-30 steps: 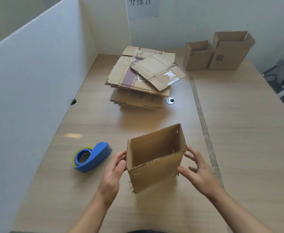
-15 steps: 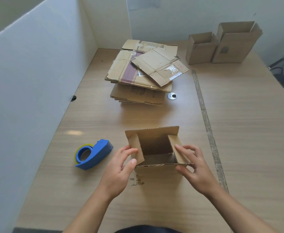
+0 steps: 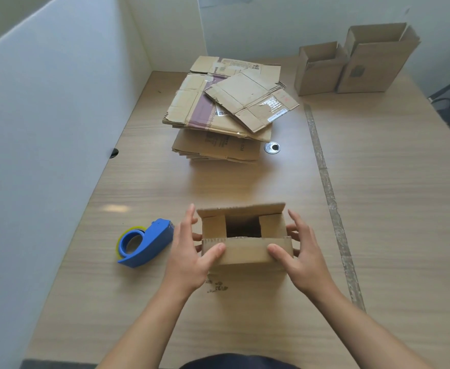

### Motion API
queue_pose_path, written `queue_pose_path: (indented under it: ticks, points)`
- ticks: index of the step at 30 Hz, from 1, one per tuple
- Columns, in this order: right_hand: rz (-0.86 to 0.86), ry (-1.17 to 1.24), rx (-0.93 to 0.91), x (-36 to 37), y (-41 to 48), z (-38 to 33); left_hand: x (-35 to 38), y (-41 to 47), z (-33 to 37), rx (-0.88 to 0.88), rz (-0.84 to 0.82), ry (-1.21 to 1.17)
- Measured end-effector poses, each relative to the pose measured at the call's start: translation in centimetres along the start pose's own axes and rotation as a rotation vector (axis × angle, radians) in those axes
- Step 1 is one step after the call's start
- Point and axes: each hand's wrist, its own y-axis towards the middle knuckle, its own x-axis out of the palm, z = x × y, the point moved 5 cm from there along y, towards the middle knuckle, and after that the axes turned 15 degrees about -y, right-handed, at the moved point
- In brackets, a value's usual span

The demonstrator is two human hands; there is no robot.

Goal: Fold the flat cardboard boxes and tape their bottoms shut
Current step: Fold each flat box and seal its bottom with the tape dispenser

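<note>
Box (image 3: 245, 253), near centre of table (image 3: 383, 209): end flaps now folded in, near long flap newly bent over; far flap upright. Left hand (image 3: 189, 254) and right hand (image 3: 305, 255) flank it, fingers spread, thumbs pressing. Tape dispenser (image 3: 145, 242) left, untouched; taping probably next.

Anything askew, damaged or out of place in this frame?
Minor only. The stack of flat boxes is untidy: its top sheet lies rotated across the pile, and its white label looks torn. Small dark scraps litter the table at the near side of the box being folded.
</note>
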Motion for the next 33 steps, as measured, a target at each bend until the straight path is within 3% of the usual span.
queue_pose_path:
  ticks: [6,11,16,19,22,30,33]
  points:
    - [-0.028,-0.041,-0.003,0.7,0.8,0.0,0.2,1.8,-0.2,0.081,-0.06,0.14]
    - [-0.053,-0.245,-0.057,1.7,1.7,0.3,1.5,0.7,-3.7,0.004,-0.091,0.24]
    - [-0.084,-0.321,-0.086,2.6,0.4,2.6,2.3,-1.1,-5.7,-0.014,-0.064,0.165]
    - [0.041,-0.602,-0.265,2.7,0.8,1.1,2.4,-0.7,-5.4,-0.01,-0.035,0.175]
    - [0.015,-0.781,-0.435,4.3,1.3,-1.5,2.4,-0.2,-5.4,-0.01,-0.025,0.183]
    - [0.065,-0.842,-0.402,5.8,1.4,-1.5,1.3,0.5,-5.2,0.031,-0.136,0.204]
    - [0.073,-0.846,-0.388,6.0,1.6,-1.6,-2.9,2.2,-4.4,0.113,-0.007,0.437]
